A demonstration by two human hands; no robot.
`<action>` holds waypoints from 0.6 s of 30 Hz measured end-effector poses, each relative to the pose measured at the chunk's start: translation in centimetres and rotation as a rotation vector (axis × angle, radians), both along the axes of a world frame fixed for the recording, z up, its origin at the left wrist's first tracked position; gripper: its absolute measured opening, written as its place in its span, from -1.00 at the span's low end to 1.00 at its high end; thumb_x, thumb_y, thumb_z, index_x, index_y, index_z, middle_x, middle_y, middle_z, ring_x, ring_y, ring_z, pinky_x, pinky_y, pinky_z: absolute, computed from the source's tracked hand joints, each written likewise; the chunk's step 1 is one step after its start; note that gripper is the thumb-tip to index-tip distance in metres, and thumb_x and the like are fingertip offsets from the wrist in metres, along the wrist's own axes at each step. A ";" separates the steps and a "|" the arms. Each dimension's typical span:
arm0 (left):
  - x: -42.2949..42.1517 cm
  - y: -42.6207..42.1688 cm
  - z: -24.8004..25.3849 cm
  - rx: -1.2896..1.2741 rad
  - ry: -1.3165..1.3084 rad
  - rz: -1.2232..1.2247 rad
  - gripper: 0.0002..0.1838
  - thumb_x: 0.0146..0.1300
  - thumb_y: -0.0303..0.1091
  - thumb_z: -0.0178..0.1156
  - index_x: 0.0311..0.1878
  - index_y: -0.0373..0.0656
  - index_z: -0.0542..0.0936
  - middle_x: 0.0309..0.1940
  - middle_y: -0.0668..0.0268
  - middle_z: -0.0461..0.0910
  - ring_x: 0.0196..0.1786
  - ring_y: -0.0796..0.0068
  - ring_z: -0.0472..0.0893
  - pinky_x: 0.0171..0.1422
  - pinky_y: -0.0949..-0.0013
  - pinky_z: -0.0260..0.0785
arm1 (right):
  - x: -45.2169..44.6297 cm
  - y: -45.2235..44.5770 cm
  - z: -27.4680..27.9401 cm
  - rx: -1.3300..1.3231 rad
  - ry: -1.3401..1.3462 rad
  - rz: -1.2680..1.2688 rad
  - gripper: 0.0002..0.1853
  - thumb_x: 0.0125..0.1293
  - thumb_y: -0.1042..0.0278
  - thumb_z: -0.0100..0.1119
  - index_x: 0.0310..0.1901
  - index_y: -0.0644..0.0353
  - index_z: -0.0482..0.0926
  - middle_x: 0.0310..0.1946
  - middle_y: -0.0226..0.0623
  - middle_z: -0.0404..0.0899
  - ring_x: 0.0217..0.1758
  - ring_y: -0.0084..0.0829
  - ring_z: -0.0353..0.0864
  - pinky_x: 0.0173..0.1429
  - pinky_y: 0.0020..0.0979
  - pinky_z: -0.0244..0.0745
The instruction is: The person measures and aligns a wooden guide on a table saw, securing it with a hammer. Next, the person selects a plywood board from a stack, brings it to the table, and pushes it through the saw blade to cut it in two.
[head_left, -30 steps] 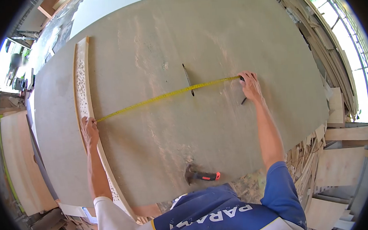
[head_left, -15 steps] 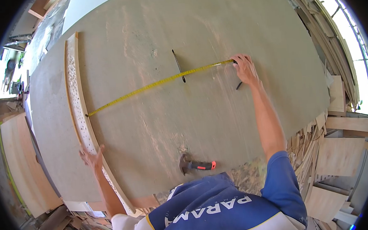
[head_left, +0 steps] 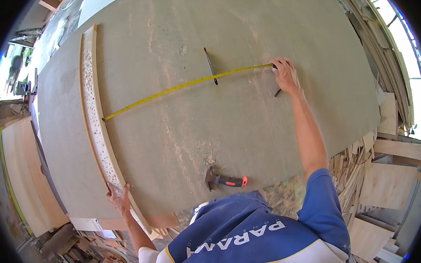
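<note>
My right hand [head_left: 286, 75] is closed around a tape measure, its case mostly hidden under the fingers. The yellow blade [head_left: 179, 86] stretches left across the grey-brown panel [head_left: 248, 120] to the edge of a long narrow wooden strip [head_left: 90, 76]. Dark specks or holes dot the strip's pale face. Near its lower end my left hand [head_left: 119, 198] spans the strip, fingers on one edge and thumb on the other. A thin dark pencil-like stick [head_left: 209, 61] lies across the blade's line. The black-and-red handled hammer [head_left: 226, 180] rests near the panel's front edge.
Stacked wooden boards [head_left: 377, 42] lean along the right side. Wood scraps [head_left: 348, 172] and cut panels [head_left: 387, 182] are piled at the lower right. A wide plank [head_left: 27, 174] stands at the left, with offcuts on the floor below it.
My left hand has slid down along the strip toward me and now grips both edges. The view has shifted slightly; the tape measure remains extended to the strip, held by my right hand.
</note>
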State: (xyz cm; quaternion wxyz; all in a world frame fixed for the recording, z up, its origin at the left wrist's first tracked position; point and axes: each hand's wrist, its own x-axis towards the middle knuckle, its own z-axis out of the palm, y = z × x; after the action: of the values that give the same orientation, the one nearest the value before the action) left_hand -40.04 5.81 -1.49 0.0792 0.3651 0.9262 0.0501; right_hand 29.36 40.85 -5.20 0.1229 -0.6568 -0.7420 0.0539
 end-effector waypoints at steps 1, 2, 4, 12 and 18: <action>-0.2 0.0 -0.3 0.001 0.002 -0.002 0.08 -0.07 0.17 0.53 0.55 0.06 0.31 0.23 -0.15 0.35 0.33 -0.20 0.35 0.39 -0.09 0.27 | 0.0 0.0 -0.2 -0.001 0.004 -0.006 -0.68 0.38 0.42 0.18 0.15 0.01 0.58 0.20 -0.38 0.51 0.36 -0.12 0.37 0.37 -0.07 0.41; -0.6 -0.1 -0.7 -0.006 0.026 -0.014 0.07 -0.06 0.16 0.52 0.54 0.04 0.32 0.20 -0.14 0.37 0.30 -0.19 0.37 0.38 -0.08 0.28 | 0.2 0.0 -0.4 -0.003 0.008 -0.013 -0.68 0.38 0.42 0.18 0.15 0.01 0.58 0.21 -0.38 0.50 0.36 -0.12 0.36 0.36 -0.05 0.41; -1.0 -0.2 -0.9 -0.014 0.048 -0.030 0.05 -0.05 0.15 0.51 0.53 0.03 0.34 0.17 -0.13 0.38 0.28 -0.18 0.39 0.37 -0.07 0.29 | -0.3 -0.2 0.2 -0.033 0.012 -0.030 -0.68 0.39 0.41 0.18 0.16 0.00 0.57 0.21 -0.39 0.49 0.37 -0.13 0.35 0.35 -0.03 0.41; -1.6 -0.2 -1.4 0.058 0.020 -0.046 0.02 -0.07 0.11 0.52 0.49 -0.05 0.40 0.17 -0.14 0.41 0.27 -0.16 0.41 0.36 -0.03 0.30 | -0.1 0.2 -0.1 -0.064 -0.003 -0.020 -0.70 0.42 0.38 0.15 0.16 -0.01 0.57 0.22 -0.40 0.48 0.38 -0.17 0.34 0.33 -0.02 0.40; -0.9 0.5 0.0 0.044 -0.002 -0.035 0.01 -0.09 0.10 0.52 0.47 -0.08 0.42 0.14 -0.13 0.46 0.25 -0.14 0.45 0.37 -0.02 0.30 | -0.6 0.4 -0.1 -0.077 0.008 0.011 -0.68 0.42 0.38 0.15 0.17 -0.01 0.58 0.22 -0.39 0.50 0.37 -0.15 0.35 0.34 -0.04 0.41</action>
State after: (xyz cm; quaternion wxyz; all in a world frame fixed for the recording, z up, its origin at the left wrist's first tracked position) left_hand -40.98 6.28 -1.53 0.0732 0.3829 0.9183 0.0693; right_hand 28.81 41.23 -5.31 0.1002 -0.6566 -0.7426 0.0858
